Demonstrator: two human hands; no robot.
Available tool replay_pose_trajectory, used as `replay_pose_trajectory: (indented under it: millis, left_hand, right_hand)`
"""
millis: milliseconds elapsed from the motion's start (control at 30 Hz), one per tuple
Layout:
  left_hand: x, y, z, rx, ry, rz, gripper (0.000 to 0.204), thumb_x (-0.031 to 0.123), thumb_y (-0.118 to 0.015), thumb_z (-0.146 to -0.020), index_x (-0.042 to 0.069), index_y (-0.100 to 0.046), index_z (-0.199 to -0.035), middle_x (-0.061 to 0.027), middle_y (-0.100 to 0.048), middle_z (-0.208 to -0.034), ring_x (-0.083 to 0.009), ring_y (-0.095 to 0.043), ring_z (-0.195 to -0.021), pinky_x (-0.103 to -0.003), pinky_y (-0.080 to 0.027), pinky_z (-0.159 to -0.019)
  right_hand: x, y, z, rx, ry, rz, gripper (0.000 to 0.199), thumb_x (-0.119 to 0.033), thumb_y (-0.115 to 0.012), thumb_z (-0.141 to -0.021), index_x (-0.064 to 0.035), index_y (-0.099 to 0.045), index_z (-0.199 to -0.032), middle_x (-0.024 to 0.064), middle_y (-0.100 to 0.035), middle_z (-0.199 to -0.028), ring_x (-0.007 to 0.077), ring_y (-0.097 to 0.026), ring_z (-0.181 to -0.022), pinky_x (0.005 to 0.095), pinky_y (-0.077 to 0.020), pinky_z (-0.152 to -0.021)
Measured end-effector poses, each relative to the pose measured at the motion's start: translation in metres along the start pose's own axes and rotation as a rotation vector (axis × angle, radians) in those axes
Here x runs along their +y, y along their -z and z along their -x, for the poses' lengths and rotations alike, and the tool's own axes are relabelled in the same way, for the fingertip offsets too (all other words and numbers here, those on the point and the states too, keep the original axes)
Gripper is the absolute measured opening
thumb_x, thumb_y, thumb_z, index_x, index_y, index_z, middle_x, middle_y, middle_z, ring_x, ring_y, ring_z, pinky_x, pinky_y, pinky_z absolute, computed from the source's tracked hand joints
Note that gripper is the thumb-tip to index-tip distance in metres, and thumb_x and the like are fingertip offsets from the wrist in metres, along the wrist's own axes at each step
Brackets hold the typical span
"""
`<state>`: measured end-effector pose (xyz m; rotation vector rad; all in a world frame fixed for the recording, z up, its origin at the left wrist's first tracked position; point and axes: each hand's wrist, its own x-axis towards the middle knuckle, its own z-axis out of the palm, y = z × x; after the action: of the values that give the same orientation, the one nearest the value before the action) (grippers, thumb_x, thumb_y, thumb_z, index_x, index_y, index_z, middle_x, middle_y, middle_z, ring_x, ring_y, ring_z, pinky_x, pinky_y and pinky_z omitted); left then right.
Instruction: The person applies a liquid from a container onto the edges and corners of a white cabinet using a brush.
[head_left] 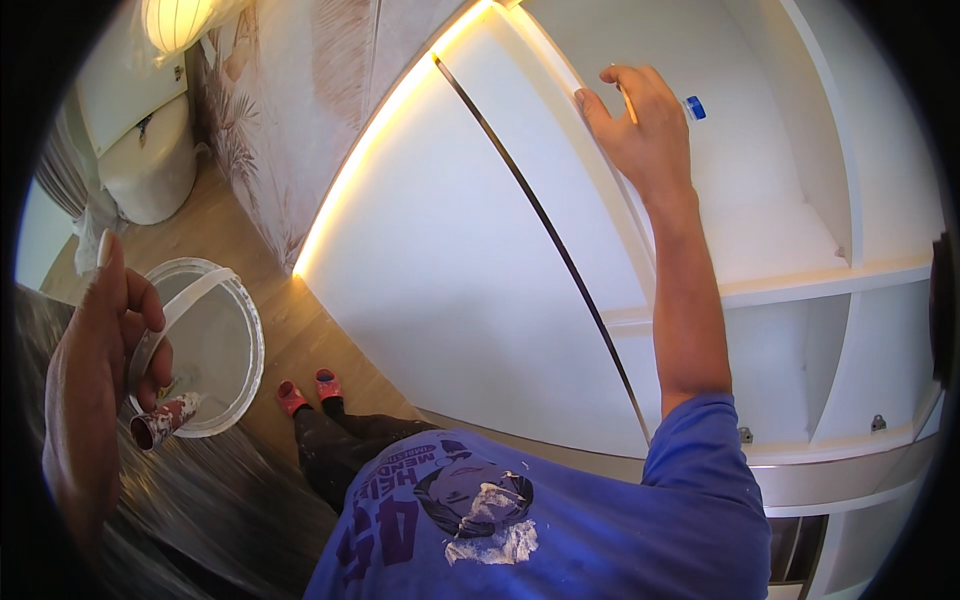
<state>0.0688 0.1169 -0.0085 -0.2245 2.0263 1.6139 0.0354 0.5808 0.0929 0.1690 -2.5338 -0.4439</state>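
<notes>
My left hand is at the left with its fingers curled around the pale handle of a white plastic bucket. The bucket's inside looks whitish. Beside those fingers, a paint-spattered reddish tube lies against the near rim; its other end is hidden. My right hand is raised at the long front edge of a white cabinet panel. Pinched in its fingers is a thin light-coloured stick, whose tip I cannot make out. Just right of this hand, a small blue cap-like thing shows inside the cabinet.
A white cabinet with open compartments fills the right side. A lit strip borders the white panel, which a dark groove crosses. Plastic sheeting lies at lower left. Beyond the wooden floor are a pouf and a lamp.
</notes>
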Motion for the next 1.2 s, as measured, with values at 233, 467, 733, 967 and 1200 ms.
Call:
replay_pose_trajectory:
  millis: [233,467,733,967,1200]
  left_hand:
    - [0.006,-0.007,0.009,0.065,0.017,-0.064,0.061,0.069,-0.031,-0.106,0.013,-0.052,-0.09,0.0015,-0.05,-0.061,-0.0066,-0.042,-0.05,-0.024,-0.035,-0.053]
    - [0.006,-0.006,0.012,0.023,0.069,0.029,0.06,0.068,-0.033,-0.106,0.013,-0.055,-0.09,0.0008,-0.05,-0.062,-0.0077,-0.044,-0.052,-0.024,-0.036,-0.055]
    - [0.01,-0.004,0.02,-0.047,0.036,0.089,0.062,0.067,-0.031,-0.107,0.012,-0.054,-0.093,-0.0003,-0.052,-0.067,-0.0073,-0.044,-0.056,-0.023,-0.036,-0.056]
    - [0.012,0.002,0.014,-0.124,0.058,0.099,0.06,0.065,-0.03,-0.108,0.011,-0.053,-0.098,-0.0021,-0.055,-0.072,-0.0091,-0.045,-0.061,-0.025,-0.039,-0.058]
    - [0.012,0.004,0.011,-0.186,0.062,0.037,0.062,0.066,-0.026,-0.108,0.011,-0.053,-0.1,-0.0038,-0.059,-0.075,-0.0105,-0.048,-0.063,-0.026,-0.044,-0.062]
  right_hand:
    - [0.003,0.006,0.024,0.02,-0.003,0.019,0.032,-0.027,-0.081,-0.086,-0.0048,-0.073,-0.107,0.006,-0.07,-0.101,0.0249,-0.066,-0.093,0.0422,-0.0463,-0.073]
    - [0.005,0.018,0.054,-0.021,-0.082,0.016,0.034,-0.022,-0.078,-0.088,-0.0067,-0.069,-0.116,0.005,-0.066,-0.111,0.0241,-0.064,-0.099,0.042,-0.0438,-0.079]
    - [-0.054,0.062,0.076,0.188,0.017,-0.063,0.043,-0.003,-0.071,-0.077,-0.0044,-0.067,-0.12,0.0138,-0.061,-0.123,0.0302,-0.06,-0.114,0.0432,-0.0467,-0.089]
    - [-0.153,0.003,0.17,-0.101,0.076,-0.886,0.041,0.002,-0.069,-0.081,-0.0023,-0.064,-0.121,0.0175,-0.06,-0.119,0.032,-0.065,-0.103,0.0395,-0.0543,-0.086]
    - [-0.179,-0.199,0.458,-0.964,-0.225,-1.157,0.069,-0.039,-0.09,-0.076,-0.0055,-0.063,-0.13,0.0154,-0.062,-0.118,0.0282,-0.062,-0.105,0.0391,-0.0537,-0.09]
